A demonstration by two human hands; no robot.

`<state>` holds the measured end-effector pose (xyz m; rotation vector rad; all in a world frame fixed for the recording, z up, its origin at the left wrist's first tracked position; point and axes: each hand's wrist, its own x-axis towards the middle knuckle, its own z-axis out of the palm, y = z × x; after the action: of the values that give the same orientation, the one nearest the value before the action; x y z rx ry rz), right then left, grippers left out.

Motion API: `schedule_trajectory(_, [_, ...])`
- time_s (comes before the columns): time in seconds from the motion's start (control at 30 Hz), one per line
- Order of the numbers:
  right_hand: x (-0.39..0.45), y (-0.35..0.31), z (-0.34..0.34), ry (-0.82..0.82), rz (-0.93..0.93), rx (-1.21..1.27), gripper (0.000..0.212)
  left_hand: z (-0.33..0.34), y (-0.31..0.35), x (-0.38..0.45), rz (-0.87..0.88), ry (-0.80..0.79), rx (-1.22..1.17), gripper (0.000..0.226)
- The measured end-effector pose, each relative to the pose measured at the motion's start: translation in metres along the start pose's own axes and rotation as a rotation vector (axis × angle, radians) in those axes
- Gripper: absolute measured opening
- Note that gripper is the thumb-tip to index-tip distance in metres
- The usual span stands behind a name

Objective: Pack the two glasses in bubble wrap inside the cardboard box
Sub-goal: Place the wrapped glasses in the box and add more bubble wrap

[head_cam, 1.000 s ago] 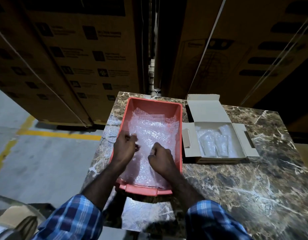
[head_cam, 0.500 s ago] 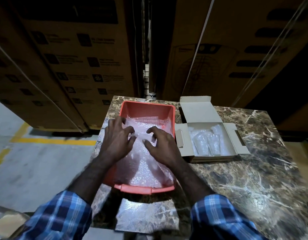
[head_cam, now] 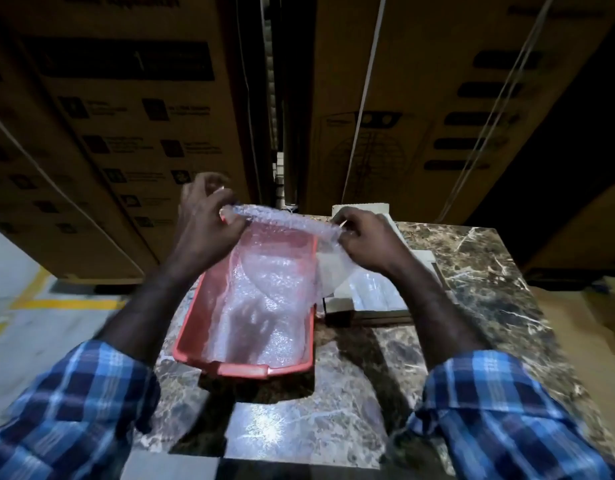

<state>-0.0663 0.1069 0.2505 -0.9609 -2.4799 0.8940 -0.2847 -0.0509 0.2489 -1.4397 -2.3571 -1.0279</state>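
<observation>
I hold a sheet of clear bubble wrap (head_cam: 275, 258) up over the red plastic tub (head_cam: 195, 327). My left hand (head_cam: 204, 223) pinches its top left corner. My right hand (head_cam: 365, 240) pinches the top right corner. The sheet hangs down into the tub, where more bubble wrap lies. The open white cardboard box (head_cam: 396, 299) sits right of the tub, mostly hidden behind my right hand and forearm. Wrapped glasses (head_cam: 372, 292) show faintly inside it.
The tub and box stand on a brown marble tabletop (head_cam: 472, 306). Tall stacked cardboard cartons (head_cam: 126, 116) rise right behind the table. Grey floor with a yellow line (head_cam: 39, 299) lies to the left.
Both hands were down in the tub on the bubble wrap. They have risen and spread apart, lifting one sheet by its top edge.
</observation>
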Motion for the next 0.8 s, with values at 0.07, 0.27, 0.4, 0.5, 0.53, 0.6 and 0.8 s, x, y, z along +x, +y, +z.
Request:
schedule_trajectory(0.07, [-0.003,0.006,-0.032,0.023,-0.024,-0.072,0.027,-0.003,0.026,0.008,0.042,0.007,-0.002,0.020])
schedule_trajectory(0.27, [-0.045,0.046,-0.121,0.130,-0.063,-0.185,0.025,0.008,0.134,0.008,0.002,0.097,-0.224,0.015])
schedule_trajectory(0.4, [-0.075,0.089,-0.162,0.220,-0.062,-0.309,0.025,0.034,0.199,-0.004,0.024,0.110,-0.420,0.028])
schedule_trajectory(0.5, [-0.100,0.118,-0.188,0.278,-0.026,-0.376,0.035,0.059,0.246,-0.022,0.049,0.125,-0.508,0.030])
schedule_trajectory(0.53, [-0.109,0.128,-0.197,0.278,-0.014,-0.402,0.040,0.068,0.261,-0.030,0.050,0.118,-0.523,0.030])
schedule_trajectory(0.6, [-0.126,0.140,-0.203,0.210,-0.039,-0.468,0.060,0.084,0.285,-0.049,0.089,0.088,-0.499,0.030])
schedule_trajectory(0.8, [-0.169,0.184,-0.171,0.085,-0.172,-0.354,0.053,0.126,0.336,-0.118,0.315,-0.269,-0.327,0.030])
